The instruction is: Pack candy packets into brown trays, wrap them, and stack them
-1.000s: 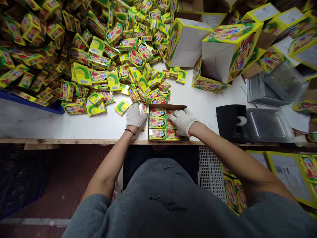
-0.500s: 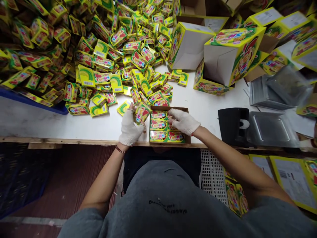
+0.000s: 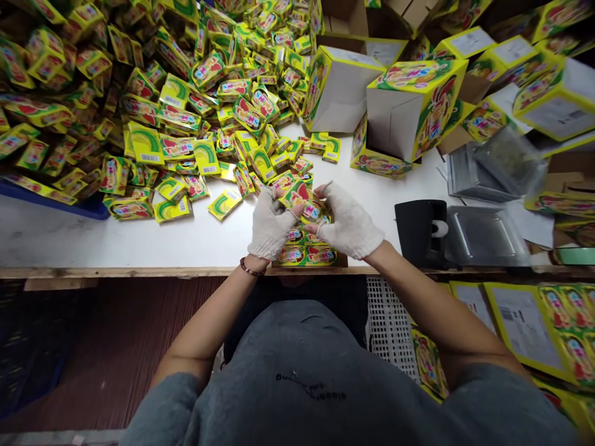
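Packets printed in yellow, green and red lie heaped over the table from nine round to twelve o'clock of the hands, some banked against a blue bin at the far left. Nearer the middle, the left hand, in a white knit glove, pinches the left end of one small box. The right hand, gloved the same, grips its right end, so both hands are closed on this one box. They hold it tilted in the air just above a cardboard tray at six o'clock, where like boxes lie flat in rows. The small box looks very light, and its thin card is probably stiff along the folds but easily dented on the broad faces. Its glossy print may be slick, though the knit gloves should bite well enough. The short ends or long edges seem the safest hold, with gentle pressure rather than a squeeze across the middle. At one o'clock stand big open cartons, at three o'clock a black holder, and just beside that a metal pan.
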`<state>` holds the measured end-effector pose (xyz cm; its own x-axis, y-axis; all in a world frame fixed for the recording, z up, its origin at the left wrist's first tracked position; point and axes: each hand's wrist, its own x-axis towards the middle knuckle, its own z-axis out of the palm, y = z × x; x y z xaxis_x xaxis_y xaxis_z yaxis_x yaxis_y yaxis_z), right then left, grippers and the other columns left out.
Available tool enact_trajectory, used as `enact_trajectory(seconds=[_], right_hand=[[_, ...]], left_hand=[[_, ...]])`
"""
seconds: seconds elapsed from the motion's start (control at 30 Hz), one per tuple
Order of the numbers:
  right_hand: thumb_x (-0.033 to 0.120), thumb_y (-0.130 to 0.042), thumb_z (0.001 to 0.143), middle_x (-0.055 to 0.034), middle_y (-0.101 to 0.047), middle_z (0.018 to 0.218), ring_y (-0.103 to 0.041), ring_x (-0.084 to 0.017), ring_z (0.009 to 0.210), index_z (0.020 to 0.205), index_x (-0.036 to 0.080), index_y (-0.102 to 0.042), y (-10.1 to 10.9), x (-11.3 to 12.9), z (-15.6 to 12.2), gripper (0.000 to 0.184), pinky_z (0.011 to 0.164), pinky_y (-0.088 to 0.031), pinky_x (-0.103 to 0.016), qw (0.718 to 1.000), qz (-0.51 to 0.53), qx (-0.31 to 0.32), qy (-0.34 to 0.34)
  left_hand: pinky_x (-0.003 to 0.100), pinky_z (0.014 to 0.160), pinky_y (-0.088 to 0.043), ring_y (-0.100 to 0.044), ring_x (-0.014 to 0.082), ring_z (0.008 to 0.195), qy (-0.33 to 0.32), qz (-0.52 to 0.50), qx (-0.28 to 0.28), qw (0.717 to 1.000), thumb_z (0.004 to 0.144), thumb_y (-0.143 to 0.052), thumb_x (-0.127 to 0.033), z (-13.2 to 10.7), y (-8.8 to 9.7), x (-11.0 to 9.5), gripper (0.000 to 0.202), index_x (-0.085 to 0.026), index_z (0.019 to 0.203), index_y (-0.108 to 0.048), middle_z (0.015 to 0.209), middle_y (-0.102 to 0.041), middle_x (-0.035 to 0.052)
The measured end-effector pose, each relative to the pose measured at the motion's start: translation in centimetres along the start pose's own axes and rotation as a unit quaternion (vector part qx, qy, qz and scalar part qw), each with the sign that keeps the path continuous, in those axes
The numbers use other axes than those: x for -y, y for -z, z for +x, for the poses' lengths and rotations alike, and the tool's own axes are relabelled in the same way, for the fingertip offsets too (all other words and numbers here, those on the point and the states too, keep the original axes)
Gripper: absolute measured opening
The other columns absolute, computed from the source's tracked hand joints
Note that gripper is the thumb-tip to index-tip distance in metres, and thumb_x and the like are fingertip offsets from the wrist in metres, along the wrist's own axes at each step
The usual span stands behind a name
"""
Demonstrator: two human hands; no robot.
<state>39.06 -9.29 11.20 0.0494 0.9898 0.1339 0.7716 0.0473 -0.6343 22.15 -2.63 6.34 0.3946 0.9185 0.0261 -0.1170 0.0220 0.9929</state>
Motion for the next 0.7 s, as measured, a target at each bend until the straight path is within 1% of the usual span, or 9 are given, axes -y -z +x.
enact_trajectory(seconds=[0.07, 0.13, 0.2, 0.27, 0.33, 0.37, 0.43, 0.57, 0.7], right_hand=[[0.030, -0.066, 0.085, -0.0134, -0.066, 0.121, -0.063, -0.030, 0.109, 0.134, 0.018, -0.059, 0.2, 0.1, -0.5, 0.051, 0.091, -0.054, -0.044, 0.995, -0.090, 0.037, 0.003], [0.023, -0.061, 0.086, -0.0148, -0.066, 0.121, -0.062, -0.031, 0.109, 0.132, 0.017, -0.062, 0.7, 0.0, -0.5, 0.046, 0.089, -0.050, -0.042, 0.975, -0.202, 0.087, 0.002], [0.019, -0.059, 0.087, -0.0167, -0.066, 0.124, -0.061, -0.033, 0.112, 0.129, 0.016, -0.064, 1.1, -0.3, -0.3, 0.043, 0.087, -0.046, -0.042, 0.939, -0.314, 0.140, 0.005], [0.018, -0.055, 0.092, -0.0183, -0.067, 0.125, -0.059, -0.034, 0.114, 0.129, 0.017, -0.065, 1.2, -0.6, 0.1, 0.039, 0.086, -0.041, -0.042, 0.903, -0.391, 0.179, 0.005], [0.018, -0.049, 0.098, -0.0185, -0.069, 0.123, -0.059, -0.032, 0.111, 0.131, 0.018, -0.065, 0.9, -0.9, 0.3, 0.036, 0.084, -0.038, -0.041, 0.883, -0.419, 0.210, 0.004], [0.018, -0.045, 0.101, -0.0181, -0.070, 0.121, -0.060, -0.031, 0.108, 0.132, 0.018, -0.064, 0.5, -1.1, 0.4, 0.037, 0.083, -0.037, -0.040, 0.879, -0.422, 0.221, 0.005], [0.021, -0.044, 0.103, -0.0173, -0.070, 0.120, -0.060, -0.030, 0.106, 0.136, 0.019, -0.063, -0.3, -1.5, 0.2, 0.037, 0.083, -0.036, -0.039, 0.879, -0.417, 0.232, 0.011], [0.034, -0.059, 0.097, -0.0182, -0.066, 0.129, -0.059, -0.032, 0.111, 0.136, 0.018, -0.062, -1.8, -2.4, -0.6, 0.042, 0.085, -0.036, -0.039, 0.884, -0.409, 0.227, -0.001], [0.029, -0.055, 0.098, -0.0181, -0.065, 0.129, -0.061, -0.032, 0.111, 0.140, 0.017, -0.059, -2.6, -2.8, -1.0, 0.044, 0.090, -0.037, -0.041, 0.882, -0.407, 0.236, -0.017]], left_hand=[[0.029, 0.074, -0.062, -0.073, 0.0170, 0.085, 0.006, 0.023, 0.000, 1.000, 0.082, -0.084, -0.050, -0.3, -0.4, 0.5, 0.051, -0.021, 0.109, -0.052, 0.100, -0.073, 0.0056], [0.034, 0.086, -0.063, -0.074, 0.0198, 0.096, -0.029, 0.111, -0.017, 0.993, 0.087, -0.078, -0.042, -0.8, -0.4, 1.1, 0.050, -0.019, 0.123, -0.053, 0.113, -0.072, 0.0100], [0.045, 0.106, -0.057, -0.069, 0.0275, 0.120, -0.089, 0.244, -0.046, 0.965, 0.088, -0.073, -0.032, -1.3, 0.1, 1.7, 0.054, -0.017, 0.136, -0.053, 0.131, -0.067, 0.0158], [0.054, 0.121, -0.044, -0.055, 0.0357, 0.141, -0.124, 0.374, -0.055, 0.918, 0.086, -0.070, -0.025, -1.6, 0.9, 2.4, 0.060, -0.015, 0.143, -0.053, 0.147, -0.059, 0.0204], [0.057, 0.127, -0.036, -0.046, 0.0395, 0.149, -0.113, 0.454, -0.031, 0.883, 0.084, -0.067, -0.018, -1.7, 1.6, 3.3, 0.067, -0.012, 0.148, -0.051, 0.155, -0.052, 0.0233], [0.057, 0.126, -0.037, -0.045, 0.0392, 0.150, -0.095, 0.472, -0.014, 0.876, 0.084, -0.064, -0.015, -1.7, 1.9, 3.8, 0.069, -0.011, 0.151, -0.048, 0.158, -0.050, 0.0241], [0.053, 0.125, -0.042, -0.046, 0.0365, 0.150, -0.058, 0.480, 0.015, 0.875, 0.085, -0.056, -0.010, -1.8, 2.2, 4.6, 0.071, -0.009, 0.155, -0.043, 0.160, -0.047, 0.0237], [0.051, 0.123, -0.045, -0.050, 0.0357, 0.147, -0.027, 0.477, 0.029, 0.878, 0.089, -0.051, -0.010, -1.8, 2.3, 5.4, 0.067, -0.009, 0.155, -0.044, 0.160, -0.047, 0.0223], [0.051, 0.123, -0.045, -0.049, 0.0355, 0.148, -0.032, 0.474, 0.028, 0.880, 0.089, -0.054, -0.011, -1.8, 2.4, 5.4, 0.066, -0.011, 0.155, -0.046, 0.160, -0.048, 0.0211]])
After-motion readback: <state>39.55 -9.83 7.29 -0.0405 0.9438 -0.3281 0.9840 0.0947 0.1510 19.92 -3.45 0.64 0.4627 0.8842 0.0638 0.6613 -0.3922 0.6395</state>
